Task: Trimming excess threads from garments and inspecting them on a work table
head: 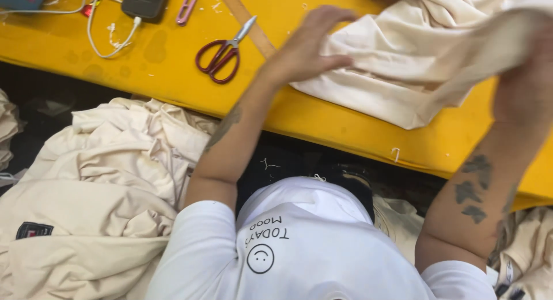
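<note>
A cream garment (403, 69) lies spread on the yellow table (173, 52). My left hand (308, 43) presses flat on the garment's left edge, fingers spread over the cloth. My right hand (527, 87) is raised at the right edge and blurred, gripping a lifted fold of the same cream cloth (495, 43) that drapes over it.
Red-handled scissors (222, 55) and a wooden ruler (247, 20) lie left of my left hand. Small pink snips (187, 6), a dark phone (144, 0) and a white cable (106, 32) sit at the table's far left. A pile of cream garments (98, 196) rests below the table's edge.
</note>
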